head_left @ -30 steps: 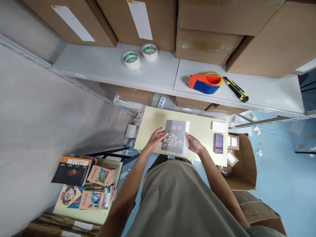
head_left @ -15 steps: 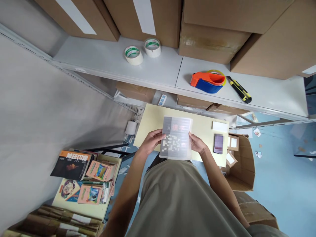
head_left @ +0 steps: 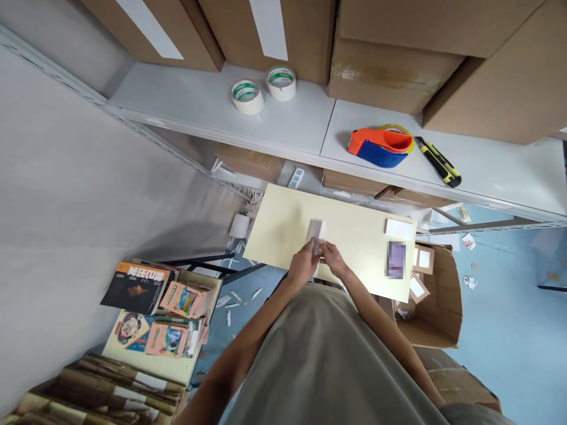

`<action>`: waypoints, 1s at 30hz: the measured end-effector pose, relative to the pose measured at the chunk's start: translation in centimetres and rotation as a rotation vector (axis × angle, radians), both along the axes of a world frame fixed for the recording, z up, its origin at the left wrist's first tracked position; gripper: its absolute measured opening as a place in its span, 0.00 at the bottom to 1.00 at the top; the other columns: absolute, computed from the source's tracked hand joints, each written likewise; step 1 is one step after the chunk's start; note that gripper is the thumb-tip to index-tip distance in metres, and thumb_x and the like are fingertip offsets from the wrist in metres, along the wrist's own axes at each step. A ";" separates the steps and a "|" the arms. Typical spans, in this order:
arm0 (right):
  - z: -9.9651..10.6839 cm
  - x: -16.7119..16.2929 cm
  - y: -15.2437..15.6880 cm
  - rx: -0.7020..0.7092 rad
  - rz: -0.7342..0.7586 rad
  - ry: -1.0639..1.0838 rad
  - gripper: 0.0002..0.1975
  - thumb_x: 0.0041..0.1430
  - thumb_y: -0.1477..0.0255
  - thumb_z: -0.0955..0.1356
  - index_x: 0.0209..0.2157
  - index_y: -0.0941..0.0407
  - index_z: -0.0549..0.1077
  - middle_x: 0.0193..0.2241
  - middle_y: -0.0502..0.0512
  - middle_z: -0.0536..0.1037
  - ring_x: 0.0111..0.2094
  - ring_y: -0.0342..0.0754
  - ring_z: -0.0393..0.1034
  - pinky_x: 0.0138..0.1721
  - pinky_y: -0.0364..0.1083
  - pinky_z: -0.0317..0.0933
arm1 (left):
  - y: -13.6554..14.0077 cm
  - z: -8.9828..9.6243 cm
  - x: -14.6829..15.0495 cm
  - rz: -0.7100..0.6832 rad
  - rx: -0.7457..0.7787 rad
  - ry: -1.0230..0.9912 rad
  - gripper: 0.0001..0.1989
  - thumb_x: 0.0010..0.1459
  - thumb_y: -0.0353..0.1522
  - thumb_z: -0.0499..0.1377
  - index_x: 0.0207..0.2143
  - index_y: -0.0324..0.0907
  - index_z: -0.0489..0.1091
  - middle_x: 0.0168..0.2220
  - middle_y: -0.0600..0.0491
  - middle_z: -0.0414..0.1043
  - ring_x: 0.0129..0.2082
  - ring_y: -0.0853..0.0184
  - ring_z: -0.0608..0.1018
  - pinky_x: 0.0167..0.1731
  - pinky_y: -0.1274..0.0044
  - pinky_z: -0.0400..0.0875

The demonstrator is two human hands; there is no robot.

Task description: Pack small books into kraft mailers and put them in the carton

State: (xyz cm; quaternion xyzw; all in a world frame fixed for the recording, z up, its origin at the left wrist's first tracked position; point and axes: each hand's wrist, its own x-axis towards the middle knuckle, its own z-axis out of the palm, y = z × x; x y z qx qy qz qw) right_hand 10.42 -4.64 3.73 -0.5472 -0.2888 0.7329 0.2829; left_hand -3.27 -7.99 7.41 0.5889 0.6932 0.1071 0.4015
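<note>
A book (head_left: pixel 316 229) with a grey and pale cover stands turned on its edge above the small cream table (head_left: pixel 279 218), so mostly its narrow side faces me. My left hand (head_left: pixel 303 264) is closed on its near left side. From the right, the fingers of my right hand (head_left: pixel 333 258) grip the same near part, close to the left hand's fingertips. The cover's print is hidden at this angle. Toward the table's right end lie a phone with a blurred screen (head_left: pixel 396 260) and a white box-like block (head_left: pixel 399 228).
Above the table, a grey shelf (head_left: pixel 186 106) bears two tape rolls (head_left: pixel 247 97), an orange-blue tape dispenser (head_left: pixel 380 147), a yellow-black utility knife (head_left: pixel 438 162) and large cartons (head_left: pixel 394 77). Stacked books and magazines (head_left: pixel 137 289) lie left. An open cardboard box (head_left: pixel 447 295) stands right.
The book has turned from lying face up to standing on edge. Both hands have come closer together, toward its near end. The camera view has shifted slightly.
</note>
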 end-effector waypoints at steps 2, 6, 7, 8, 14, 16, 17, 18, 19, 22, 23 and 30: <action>0.1 -0.4 -0.3 0.021 0.003 0.005 0.34 0.51 0.35 0.75 0.34 0.54 0.78 0.28 0.49 0.78 0.32 0.47 0.75 0.36 0.47 0.75 | 0.1 0.1 0.0 -0.016 -0.011 0.040 0.32 0.69 0.29 0.61 0.74 0.43 0.63 0.63 0.40 0.80 0.60 0.49 0.83 0.59 0.63 0.77; 0.6 -0.2 -0.2 0.065 0.049 0.069 0.32 0.55 0.38 0.76 0.44 0.52 0.83 0.42 0.55 0.85 0.45 0.54 0.81 0.48 0.54 0.78 | 0.6 -0.1 -1.4 0.080 -0.010 -0.029 0.33 0.64 0.24 0.61 0.71 0.43 0.68 0.51 0.44 0.85 0.50 0.52 0.87 0.54 0.66 0.78; 0.7 0.1 -0.1 0.077 0.068 0.075 0.31 0.56 0.40 0.77 0.48 0.50 0.83 0.46 0.56 0.85 0.48 0.56 0.82 0.51 0.56 0.78 | 0.8 -0.2 -2.0 0.138 0.000 -0.108 0.31 0.62 0.25 0.60 0.69 0.43 0.71 0.50 0.44 0.86 0.48 0.53 0.87 0.52 0.67 0.78; 0.8 0.5 0.1 0.094 0.086 0.067 0.31 0.56 0.42 0.77 0.51 0.49 0.84 0.50 0.56 0.85 0.52 0.58 0.81 0.53 0.58 0.77 | 0.8 -0.2 -2.8 0.204 0.003 -0.219 0.29 0.61 0.26 0.60 0.65 0.42 0.74 0.48 0.45 0.86 0.46 0.54 0.87 0.51 0.67 0.79; 1.2 2.9 1.1 0.208 0.015 -0.194 0.36 0.48 0.52 0.83 0.57 0.50 0.83 0.60 0.63 0.82 0.56 0.62 0.79 0.56 0.60 0.75 | 0.6 0.5 -9.0 0.472 -0.180 -0.857 0.30 0.54 0.40 0.67 0.59 0.40 0.77 0.47 0.46 0.86 0.45 0.56 0.86 0.41 0.72 0.81; 1.3 2.8 1.2 0.169 0.057 -0.165 0.37 0.47 0.53 0.83 0.58 0.52 0.82 0.55 0.63 0.85 0.51 0.59 0.80 0.53 0.58 0.75 | 0.4 1.0 -11.0 0.451 -0.211 -0.921 0.33 0.54 0.42 0.70 0.61 0.41 0.77 0.48 0.45 0.86 0.46 0.56 0.86 0.42 0.72 0.81; 1.3 2.5 1.3 0.156 0.093 -0.135 0.36 0.49 0.53 0.82 0.58 0.53 0.83 0.50 0.62 0.86 0.48 0.58 0.81 0.51 0.57 0.75 | 0.4 1.1 -11.8 0.435 -0.219 -0.933 0.34 0.54 0.42 0.70 0.62 0.41 0.76 0.49 0.44 0.86 0.47 0.55 0.86 0.43 0.72 0.81; 1.3 2.0 1.3 0.152 0.127 -0.111 0.34 0.51 0.53 0.81 0.57 0.53 0.83 0.46 0.61 0.87 0.45 0.56 0.80 0.48 0.56 0.75 | 0.5 1.1 -12.6 0.421 -0.225 -0.936 0.34 0.54 0.43 0.71 0.62 0.42 0.76 0.50 0.44 0.86 0.48 0.55 0.86 0.43 0.71 0.81; 1.2 1.3 1.3 0.155 0.154 -0.100 0.31 0.52 0.53 0.80 0.55 0.53 0.84 0.44 0.59 0.88 0.43 0.55 0.80 0.46 0.54 0.74 | 0.6 1.0 -13.3 0.410 -0.229 -0.931 0.35 0.55 0.43 0.71 0.63 0.42 0.76 0.51 0.44 0.85 0.49 0.55 0.86 0.44 0.71 0.81; 0.2 -1.2 1.6 0.159 0.160 -0.127 0.28 0.52 0.55 0.79 0.52 0.52 0.86 0.40 0.55 0.87 0.40 0.53 0.78 0.43 0.52 0.73 | 1.2 -0.2 -14.9 0.391 -0.220 -0.895 0.35 0.56 0.42 0.69 0.65 0.42 0.75 0.53 0.44 0.85 0.50 0.54 0.86 0.46 0.68 0.82; -0.3 -2.2 1.7 0.153 0.145 -0.138 0.28 0.52 0.55 0.79 0.52 0.52 0.86 0.39 0.55 0.87 0.39 0.53 0.78 0.43 0.52 0.74 | 1.5 -0.9 -15.4 0.387 -0.208 -0.880 0.35 0.56 0.41 0.69 0.66 0.42 0.74 0.53 0.44 0.85 0.51 0.53 0.86 0.48 0.67 0.82; -4.8 -10.2 3.5 0.150 0.092 -0.173 0.23 0.51 0.48 0.77 0.39 0.52 0.82 0.35 0.54 0.84 0.37 0.54 0.78 0.44 0.53 0.76 | 4.3 -8.4 -19.1 0.397 -0.001 -0.584 0.39 0.59 0.34 0.59 0.74 0.40 0.65 0.67 0.43 0.76 0.69 0.52 0.75 0.69 0.62 0.69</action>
